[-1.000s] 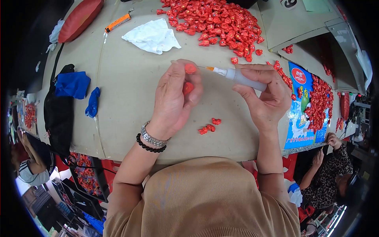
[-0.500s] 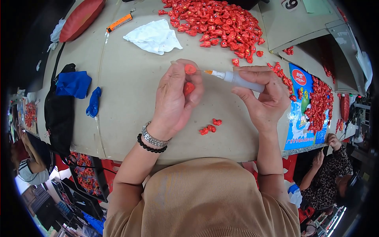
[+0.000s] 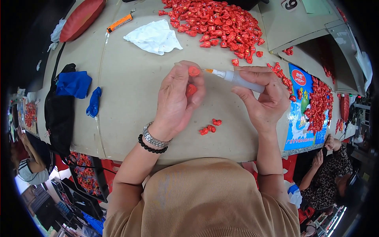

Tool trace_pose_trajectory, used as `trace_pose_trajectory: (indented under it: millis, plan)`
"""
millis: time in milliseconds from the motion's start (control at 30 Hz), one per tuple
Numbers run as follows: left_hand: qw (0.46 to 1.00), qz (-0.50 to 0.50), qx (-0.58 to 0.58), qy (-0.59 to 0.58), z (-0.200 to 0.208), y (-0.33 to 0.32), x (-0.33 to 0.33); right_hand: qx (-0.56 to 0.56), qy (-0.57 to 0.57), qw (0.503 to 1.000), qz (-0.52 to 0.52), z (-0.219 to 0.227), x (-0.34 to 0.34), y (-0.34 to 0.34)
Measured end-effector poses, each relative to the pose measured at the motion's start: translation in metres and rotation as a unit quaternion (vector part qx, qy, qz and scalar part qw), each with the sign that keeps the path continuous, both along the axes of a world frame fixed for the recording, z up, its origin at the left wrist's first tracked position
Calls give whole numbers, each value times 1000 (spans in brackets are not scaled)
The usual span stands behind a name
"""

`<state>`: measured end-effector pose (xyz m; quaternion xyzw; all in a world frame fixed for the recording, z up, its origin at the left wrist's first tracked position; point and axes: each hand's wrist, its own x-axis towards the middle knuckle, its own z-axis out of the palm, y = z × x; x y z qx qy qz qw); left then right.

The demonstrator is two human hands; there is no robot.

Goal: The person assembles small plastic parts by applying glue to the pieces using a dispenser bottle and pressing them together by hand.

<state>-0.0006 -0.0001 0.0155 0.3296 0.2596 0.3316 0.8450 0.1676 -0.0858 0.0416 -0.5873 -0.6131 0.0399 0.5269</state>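
Between the thumb and fingers of my left hand is a small red plastic piece. A second red piece is tucked lower, against the curled fingers of that hand. My right hand is closed around a translucent squeeze bottle with a white neck and an orange needle tip. The thin needle points left at the upper red piece; whether it touches cannot be made out. A few loose red pieces lie on the table below, between my forearms.
A big heap of red pieces lies at the far side, beside a white cloth and an orange tube. More pieces cover a blue printed sheet at right. Blue cloth and a black bag are left. A grey cabinet stands far right.
My left hand has shifted slightly right and turned the upper red piece, so its round face shows less. The right hand with the bottle stays almost in place.
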Motion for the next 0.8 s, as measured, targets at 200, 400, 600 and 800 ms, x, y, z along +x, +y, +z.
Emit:
trace_pose_trajectory:
  millis: [200, 400, 600, 800]
  plan:
    - [1000, 1, 5, 5, 0, -1, 0, 4, 12, 1000, -19, 0, -4, 2]
    - [1000, 6, 10, 17, 1, -2, 1, 23, -29, 999, -24, 1, -5, 3]
    - [999, 20, 25, 28, 0, -1, 1, 36, -71, 996, -31, 3, -6, 3]
    - [1000, 13, 25, 6, -2, 1, -1, 25, -38, 999, -18, 3, -2, 0]
